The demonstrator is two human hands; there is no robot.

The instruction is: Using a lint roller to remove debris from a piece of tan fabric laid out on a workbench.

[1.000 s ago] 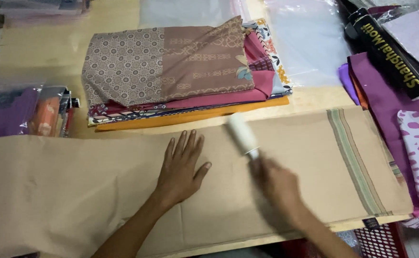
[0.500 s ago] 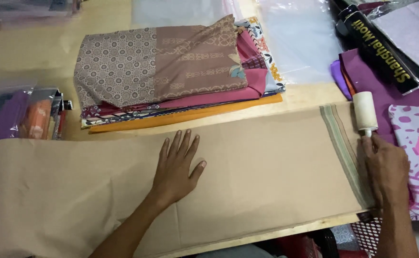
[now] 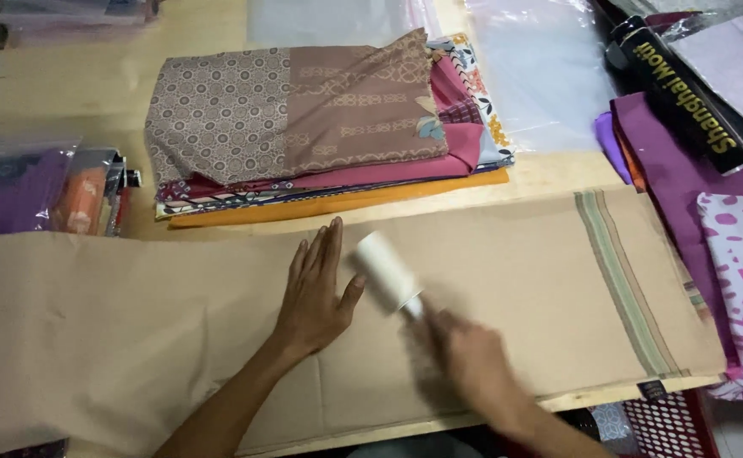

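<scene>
On a wooden worktable crowded with a stack of folded patterned fabrics, a long beige cloth lies flat, pinned smooth by the left hand with fingers spread, while the blurred right hand, fingers closed round its handle, runs a white lint roller over it.

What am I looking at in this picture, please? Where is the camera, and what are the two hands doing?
There is no machine here. The picture comes from a camera worn on a person's head, looking down at that person's own two bare hands. The left hand lies flat, fingers spread, on a long beige cloth spread over a wooden table. The right hand, blurred by motion, holds a white lint roller against the cloth, close beside the left thumb. Behind the cloth sits a stack of folded patterned fabrics. Purple and pink fabrics lie at the right, and clear plastic bags at the back.
</scene>
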